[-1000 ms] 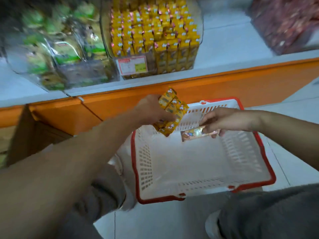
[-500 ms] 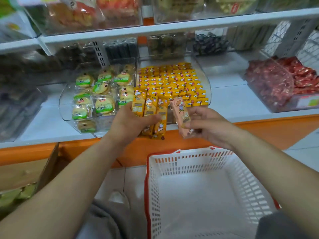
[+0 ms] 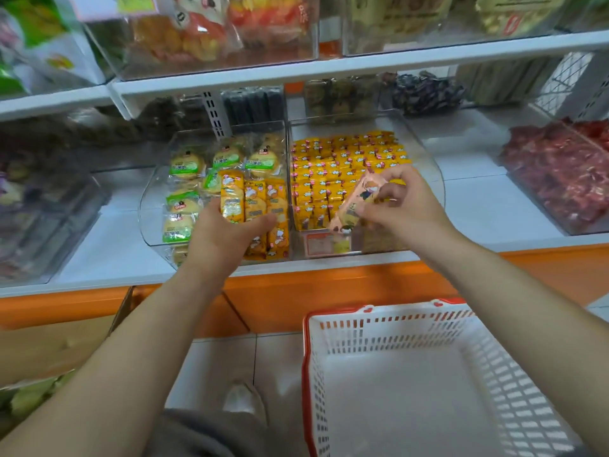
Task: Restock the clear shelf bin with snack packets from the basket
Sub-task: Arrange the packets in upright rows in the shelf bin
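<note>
Several yellow packets point(image 3: 255, 206) gripped in our left hand point(image 3: 224, 234), right hand point(image 3: 403, 206) pinching a pink packet point(image 3: 357, 201): that loose fan may spill outside the clear bin point(image 3: 425, 150).

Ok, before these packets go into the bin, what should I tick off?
1. Left hand grips yellow packets: ok.
2. Right hand pinches pink packet: ok.
3. Clear bin open on top, both hands in front of it: ok.
4. Pink packet belongs with the bin's yellow stock: cannot tell; colour differs.
5. Basket shows no packets left: ok.
</note>
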